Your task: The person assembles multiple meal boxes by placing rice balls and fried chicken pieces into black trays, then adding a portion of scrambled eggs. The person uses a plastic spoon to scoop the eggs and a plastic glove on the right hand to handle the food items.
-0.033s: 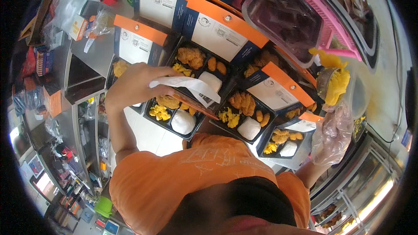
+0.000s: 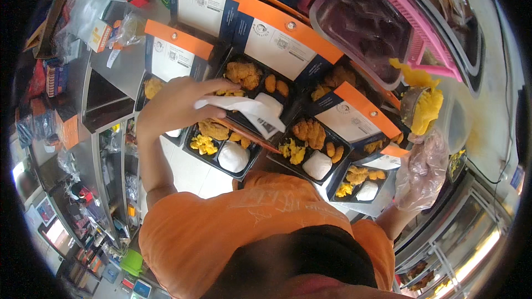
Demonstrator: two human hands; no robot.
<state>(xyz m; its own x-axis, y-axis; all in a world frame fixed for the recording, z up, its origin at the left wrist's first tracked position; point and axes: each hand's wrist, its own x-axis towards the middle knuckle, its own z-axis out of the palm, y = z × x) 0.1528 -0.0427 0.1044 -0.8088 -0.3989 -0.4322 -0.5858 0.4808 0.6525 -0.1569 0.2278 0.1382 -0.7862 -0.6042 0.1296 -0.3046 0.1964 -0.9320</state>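
My left hand [image 2: 174, 102] is bare and closed on the white lid flap [image 2: 244, 108] of a meal box. The flap stands nearly edge-on, and its orange border shows below. Under it lies the black tray [image 2: 244, 173] with fried chicken, scrambled egg and a white wrapped mound. Clear plastic covers my right hand [image 2: 424, 169], at the far right. This hand is closed on a metal scoop [image 2: 411, 104] heaped with yellow scrambled egg [image 2: 428, 108], and some egg hangs over the rim. The scoop's handle is hidden by the fingers.
Several filled meal boxes with raised orange-edged lids [image 2: 277, 39] stand close together around my hands. A pink basket [image 2: 432, 39] and a clear plastic tub [image 2: 360, 39] sit behind at the right. Shelving [image 2: 88, 94] with packages lines the left.
The flap in my left hand has shifted slightly right, and the hand has moved a little with it. My right hand and the scoop have moved slightly left.
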